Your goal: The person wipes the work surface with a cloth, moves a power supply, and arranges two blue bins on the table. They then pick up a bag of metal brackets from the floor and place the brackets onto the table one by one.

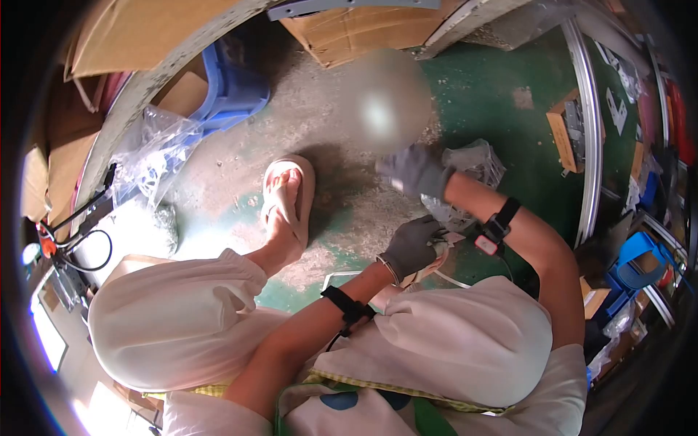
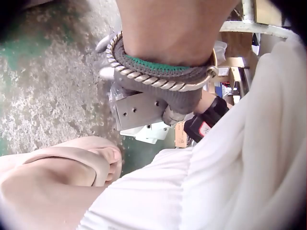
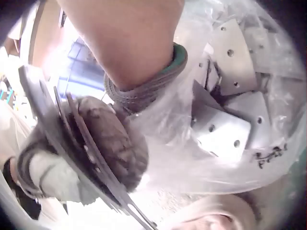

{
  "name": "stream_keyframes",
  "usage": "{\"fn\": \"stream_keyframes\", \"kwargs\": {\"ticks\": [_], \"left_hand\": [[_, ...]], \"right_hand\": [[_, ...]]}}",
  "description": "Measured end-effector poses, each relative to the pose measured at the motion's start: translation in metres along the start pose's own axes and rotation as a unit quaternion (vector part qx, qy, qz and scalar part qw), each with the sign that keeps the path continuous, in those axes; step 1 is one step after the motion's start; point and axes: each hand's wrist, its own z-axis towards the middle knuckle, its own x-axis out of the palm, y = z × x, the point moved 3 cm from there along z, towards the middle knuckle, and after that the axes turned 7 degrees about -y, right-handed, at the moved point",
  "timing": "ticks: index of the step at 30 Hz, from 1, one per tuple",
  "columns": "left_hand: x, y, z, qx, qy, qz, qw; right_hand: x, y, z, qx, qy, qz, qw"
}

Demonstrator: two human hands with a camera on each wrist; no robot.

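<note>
In the head view, my grey-gloved left hand is low between the knees, its fingers round light-coloured pieces. The left wrist view shows a flat metal plate with small holes beside that glove. Curved metal plates stand on edge in the right wrist view, between my left glove and my right glove. My right hand, blurred in the head view, is beyond the left one, beside a clear plastic bag; its grip is unclear. More holed plates show in the bag.
A sandaled foot rests on the worn green floor. At the upper left are a blue bin and clear plastic wrapping. An open carton of metal parts stands beside a metal rail on the right.
</note>
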Motion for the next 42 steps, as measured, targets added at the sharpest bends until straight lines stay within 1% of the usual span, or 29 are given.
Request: {"fn": "stream_keyframes", "kwargs": {"ticks": [2, 5, 8, 9, 12, 14, 15, 16, 18, 19, 20, 21, 22, 23, 24, 26, 27, 30, 31, 33, 34, 37, 38, 39, 40, 42], "left_hand": [[0.000, 0.000, -0.001, -0.019, 0.008, 0.007, 1.000], [0.003, 0.002, 0.000, -0.006, 0.005, -0.002, 1.000], [0.000, 0.000, 0.004, -0.027, 0.021, 0.001, 0.999], [0.000, 0.001, 0.004, -0.030, 0.019, -0.004, 0.999], [-0.002, -0.002, 0.005, -0.042, 0.019, -0.011, 0.999], [-0.007, -0.008, 0.005, -0.048, 0.025, -0.009, 0.998], [-0.005, -0.001, 0.003, -0.071, 0.017, -0.042, 0.996], [-0.003, 0.009, 0.000, -0.093, 0.009, -0.075, 0.993], [-0.003, 0.017, -0.003, -0.145, -0.015, -0.136, 0.980], [-0.007, 0.015, -0.004, -0.175, -0.030, -0.164, 0.970], [-0.012, 0.015, -0.002, -0.204, -0.045, -0.191, 0.959], [-0.014, 0.017, 0.000, -0.228, -0.043, -0.212, 0.949], [-0.015, 0.019, 0.000, -0.254, -0.041, -0.233, 0.938], [-0.016, 0.020, 0.001, -0.280, -0.039, -0.252, 0.925], [-0.016, 0.017, 0.002, -0.282, -0.036, -0.264, 0.922], [-0.016, 0.010, 0.006, -0.282, -0.031, -0.285, 0.916], [-0.014, 0.011, 0.006, -0.267, -0.023, -0.265, 0.926], [-0.014, 0.014, 0.007, -0.271, -0.003, -0.269, 0.924], [-0.014, 0.013, 0.008, -0.260, 0.006, -0.268, 0.928], [-0.015, 0.010, 0.013, -0.236, 0.024, -0.264, 0.935], [-0.015, 0.009, 0.015, -0.239, 0.033, -0.262, 0.934], [-0.016, 0.004, 0.021, -0.251, 0.050, -0.272, 0.928], [-0.019, 0.004, 0.025, -0.253, 0.053, -0.283, 0.923], [-0.022, 0.002, 0.029, -0.256, 0.055, -0.295, 0.919], [-0.026, 0.000, 0.032, -0.256, 0.052, -0.312, 0.913], [-0.035, -0.008, 0.042, -0.251, 0.045, -0.348, 0.902]], "right_hand": [[-0.007, -0.035, 0.018, 0.088, 0.070, -0.003, 0.994], [-0.003, -0.074, 0.046, 0.168, 0.002, 0.115, 0.979], [0.015, -0.085, 0.063, 0.180, 0.091, 0.082, 0.976], [0.005, -0.085, 0.065, 0.218, 0.103, 0.096, 0.966], [-0.004, -0.087, 0.063, 0.223, 0.027, 0.066, 0.972], [0.002, -0.094, 0.055, 0.238, -0.049, 0.069, 0.968], [0.005, -0.097, 0.048, 0.247, -0.086, 0.069, 0.963], [0.004, -0.098, 0.042, 0.266, -0.065, 0.153, 0.950], [-0.001, -0.102, 0.027, 0.300, -0.028, 0.317, 0.900], [-0.011, -0.101, 0.015, 0.314, -0.043, 0.332, 0.889], [-0.018, -0.105, -0.002, 0.323, -0.128, 0.388, 0.854], [-0.024, -0.109, -0.025, 0.326, -0.212, 0.438, 0.811], [-0.030, -0.110, -0.050, 0.323, -0.293, 0.485, 0.758], [-0.047, -0.107, -0.075, 0.358, -0.265, 0.501, 0.742], [-0.065, -0.098, -0.097, 0.391, -0.238, 0.516, 0.724], [-0.060, -0.068, -0.128, 0.450, -0.126, 0.509, 0.723], [-0.064, -0.050, -0.136, 0.430, -0.132, 0.515, 0.729], [-0.075, -0.042, -0.157, 0.507, -0.208, 0.377, 0.747], [-0.079, -0.043, -0.160, 0.633, -0.034, 0.193, 0.749], [-0.058, -0.030, -0.159, 0.604, -0.012, 0.078, 0.793], [-0.047, -0.024, -0.159, 0.585, 0.000, 0.021, 0.811], [-0.016, -0.029, -0.164, 0.593, 0.029, 0.166, 0.787], [0.000, -0.034, -0.169, 0.583, -0.076, 0.256, 0.768], [0.022, -0.038, -0.183, 0.560, -0.178, 0.340, 0.734], [0.028, -0.044, -0.196, 0.524, -0.276, 0.418, 0.688], [-0.003, -0.044, -0.215, 0.562, -0.225, 0.528, 0.596]]}}
